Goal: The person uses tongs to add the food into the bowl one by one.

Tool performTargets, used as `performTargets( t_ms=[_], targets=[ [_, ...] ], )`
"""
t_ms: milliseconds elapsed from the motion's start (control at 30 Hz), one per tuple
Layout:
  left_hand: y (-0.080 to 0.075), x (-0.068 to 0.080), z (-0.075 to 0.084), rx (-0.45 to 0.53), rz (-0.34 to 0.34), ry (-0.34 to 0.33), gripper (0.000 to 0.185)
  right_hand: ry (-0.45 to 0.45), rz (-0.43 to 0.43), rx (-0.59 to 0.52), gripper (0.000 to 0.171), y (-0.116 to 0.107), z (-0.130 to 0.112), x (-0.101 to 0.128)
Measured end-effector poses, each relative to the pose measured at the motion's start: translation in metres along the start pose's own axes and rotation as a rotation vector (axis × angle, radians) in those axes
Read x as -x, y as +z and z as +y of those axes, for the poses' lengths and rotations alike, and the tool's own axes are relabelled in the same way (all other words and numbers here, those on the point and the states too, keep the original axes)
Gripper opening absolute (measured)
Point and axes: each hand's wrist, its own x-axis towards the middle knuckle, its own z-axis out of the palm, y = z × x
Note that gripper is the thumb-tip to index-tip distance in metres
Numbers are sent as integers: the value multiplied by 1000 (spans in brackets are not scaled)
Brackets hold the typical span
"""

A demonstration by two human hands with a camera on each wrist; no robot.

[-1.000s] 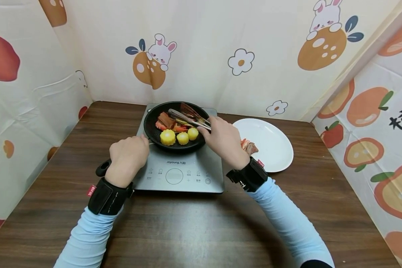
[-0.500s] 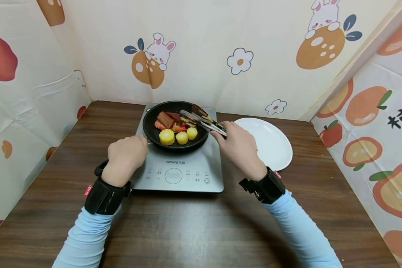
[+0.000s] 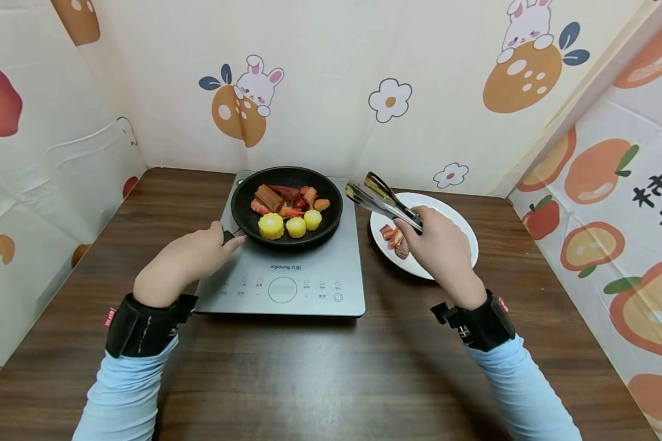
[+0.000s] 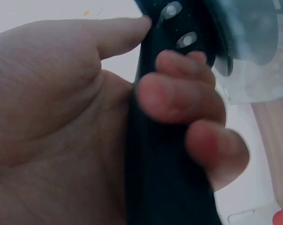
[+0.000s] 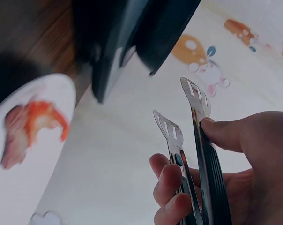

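My left hand [image 3: 195,257] holds the frying pan's black handle [image 4: 165,173], its fingers curled round it and the thumb along one side in the left wrist view. The black frying pan [image 3: 287,244] contains yellow corn pieces [image 3: 271,226], brown meat [image 3: 268,198] and red-orange pieces. My right hand [image 3: 441,245] grips metal tongs [image 3: 383,202] with dark handles. Their tips are spread apart, with nothing between them, in the air between the pan and the white plate [image 3: 455,223]. On the plate lie a piece of meat [image 5: 15,136] and an orange-red shrimp [image 5: 45,119], partly behind the right hand.
The pan stands on a grey induction cooker [image 3: 331,263] with a round dial mark and touch symbols. Under everything is a brown wooden table [image 3: 309,380]. Printed curtains [image 3: 320,92] close off the back and both sides.
The tongs in my right hand have moved right, from over the pan to near the plate, and their tips have left the food. My left hand has shifted slightly left and its wrist has turned.
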Motion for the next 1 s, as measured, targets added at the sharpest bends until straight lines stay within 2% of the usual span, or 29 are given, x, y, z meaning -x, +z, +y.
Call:
performTargets(
  t_ms=[233,600,700,1000],
  targets=[
    [-4,5,-5,5,-37,20,73,30,5,32,49,-2,31,13],
    [-4,7,-2,-14,-25,20,72,64,-61,69,54,5,69,31],
    [-4,6,-1,-17,-23,18,72,32,-48,85,52,9,73,37],
    [-4,7,-1,-27,-24,6,73,-98,63,183,43,28,75,44]
  ],
)
